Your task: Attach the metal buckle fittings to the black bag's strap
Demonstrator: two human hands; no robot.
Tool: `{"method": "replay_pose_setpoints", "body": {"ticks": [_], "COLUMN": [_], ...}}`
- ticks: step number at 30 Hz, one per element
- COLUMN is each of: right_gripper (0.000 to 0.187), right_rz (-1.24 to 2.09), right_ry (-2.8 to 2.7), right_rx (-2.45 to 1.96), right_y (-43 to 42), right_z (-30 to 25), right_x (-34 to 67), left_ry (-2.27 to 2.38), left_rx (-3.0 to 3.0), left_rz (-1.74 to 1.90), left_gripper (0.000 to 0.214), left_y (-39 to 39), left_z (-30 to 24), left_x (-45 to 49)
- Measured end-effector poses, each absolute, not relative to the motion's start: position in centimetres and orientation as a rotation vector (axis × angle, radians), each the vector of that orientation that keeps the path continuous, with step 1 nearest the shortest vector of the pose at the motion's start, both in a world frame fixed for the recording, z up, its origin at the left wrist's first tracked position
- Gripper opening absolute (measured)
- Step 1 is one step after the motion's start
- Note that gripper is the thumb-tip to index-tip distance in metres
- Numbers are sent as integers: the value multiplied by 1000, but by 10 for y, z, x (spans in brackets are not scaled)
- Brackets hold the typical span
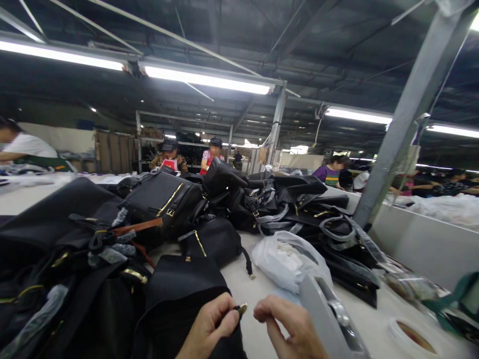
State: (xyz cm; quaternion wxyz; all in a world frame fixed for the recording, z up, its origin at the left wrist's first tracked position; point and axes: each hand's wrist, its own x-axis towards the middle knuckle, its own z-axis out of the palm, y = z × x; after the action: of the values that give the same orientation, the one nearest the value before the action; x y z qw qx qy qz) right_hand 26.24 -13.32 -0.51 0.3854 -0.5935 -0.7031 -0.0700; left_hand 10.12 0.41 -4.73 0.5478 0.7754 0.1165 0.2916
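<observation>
My left hand [211, 326] is at the bottom centre, its fingers pinched on a small metal fitting [241, 309] at the end of a black bag [179, 294] that lies under it. My right hand [290, 326] is just to the right, its fingers curled, close to the fitting but not touching it. Whether it holds anything I cannot make out.
A heap of black bags with gold hardware [164, 199] covers the white table [374, 319]. A clear plastic bag [288, 259], a grey tape dispenser [329, 314] and a tape roll [413, 334] lie to the right. A grey post [407, 109] stands at the right. Several people work at the back.
</observation>
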Motion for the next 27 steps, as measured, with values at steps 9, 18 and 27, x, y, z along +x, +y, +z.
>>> {"method": "replay_pose_setpoints", "body": {"ticks": [9,18,27], "right_gripper": [38,30,36], "right_rz": [558,9,-869], "right_ry": [-1295,-1929,-2116], "right_rx": [-1457,-1609,-1604], "right_y": [-125,-129,-122], "right_z": [-2,13,14], "right_x": [250,257,244], "left_ry": [270,166,123], "left_rx": [2613,2805,2785], "left_rz": [1520,1792,1806], "left_gripper": [36,43,45], "left_y": [1,-8,-9], "left_z": [-67,-24,-21], "left_x": [113,104,103]}}
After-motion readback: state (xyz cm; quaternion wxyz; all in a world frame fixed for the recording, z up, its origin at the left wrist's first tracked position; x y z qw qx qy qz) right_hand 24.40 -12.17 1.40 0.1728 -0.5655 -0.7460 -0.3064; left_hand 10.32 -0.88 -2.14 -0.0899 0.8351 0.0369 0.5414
